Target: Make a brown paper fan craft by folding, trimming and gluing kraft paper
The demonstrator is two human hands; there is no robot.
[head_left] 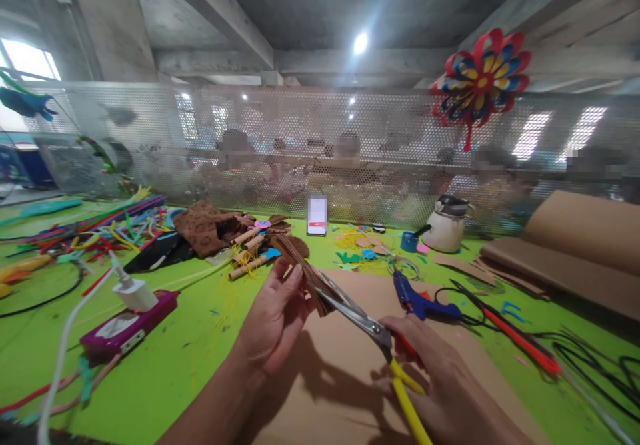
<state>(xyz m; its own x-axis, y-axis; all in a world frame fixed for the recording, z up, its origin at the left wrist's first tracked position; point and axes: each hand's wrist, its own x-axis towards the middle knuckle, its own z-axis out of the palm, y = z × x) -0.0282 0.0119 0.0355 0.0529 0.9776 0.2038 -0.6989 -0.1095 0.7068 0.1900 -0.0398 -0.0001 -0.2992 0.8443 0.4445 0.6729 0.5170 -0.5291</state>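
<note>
My left hand (280, 311) pinches a folded stack of brown pleated paper (296, 253) between thumb and fingers, holding it up above the table. In my right hand (425, 358) is a pair of scissors (367, 325) with yellow and red handles and metal blades. The blades lie along the lower right side of the paper, pointing up and left; whether they are cutting into it I cannot tell. Below both hands lies a flat sheet of brown kraft paper (320, 378). A blue glue gun (423, 299) rests just beyond my right hand.
On the green table (165, 378) stand a purple power strip (129, 325) with a white plug, several cardboard tubes (247, 258), a lit phone (317, 215) and a white kettle-like pot (446, 226). A red-handled tool (523, 341), cables and brown paper rolls (565, 265) lie right. Behind is a perforated screen (300, 111).
</note>
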